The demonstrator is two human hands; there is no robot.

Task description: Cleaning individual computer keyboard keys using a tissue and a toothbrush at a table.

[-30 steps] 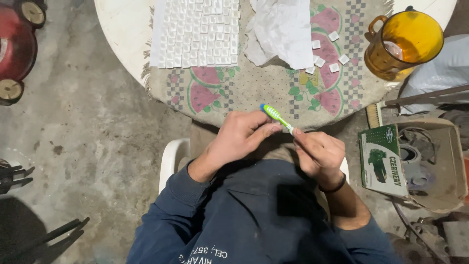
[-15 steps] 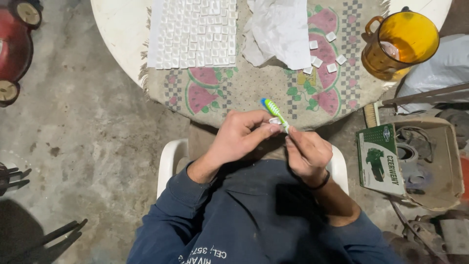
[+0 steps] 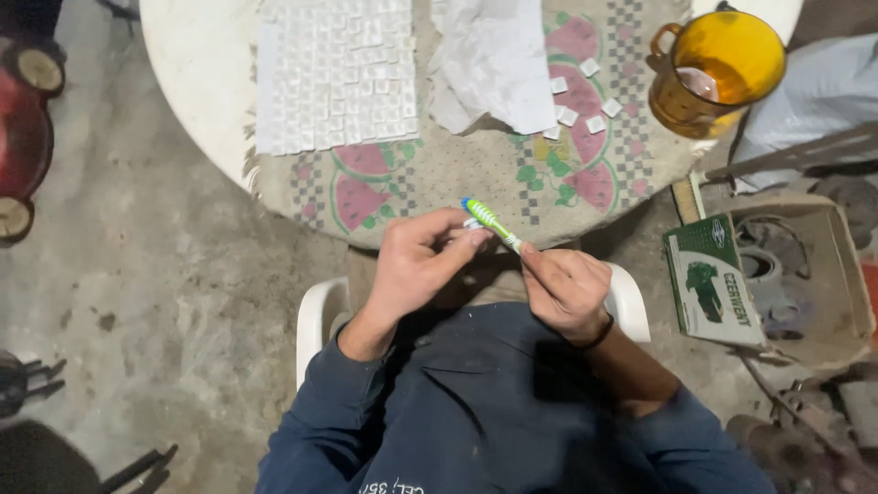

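Right hand (image 3: 567, 293) pinches handle of green toothbrush (image 3: 491, 222); left hand (image 3: 416, 265) pinches small white tile (image 3: 472, 223) against brush head, above table edge (image 3: 197, 119). Step in hand, likely: scrubbing tile. Next move calls for firm pinch, short strokes. Tile sheet (image 3: 334, 73), loose tiles (image 3: 580, 91), yellow jug (image 3: 718, 69) on cloth.

It looked like a rough home workshop or garage. Under the hands lay a stained bare concrete floor (image 3: 165, 302). To the right of the right hand (image 3: 562, 293) stood an open cardboard box (image 3: 823, 274) of what seemed to be metal parts. Ahead, a round white plastic worktop (image 3: 197, 101) carried a watermelon-patterned cloth (image 3: 439, 174). Far left of the left hand (image 3: 416, 261) sat a red wheeled machine (image 3: 23, 137).
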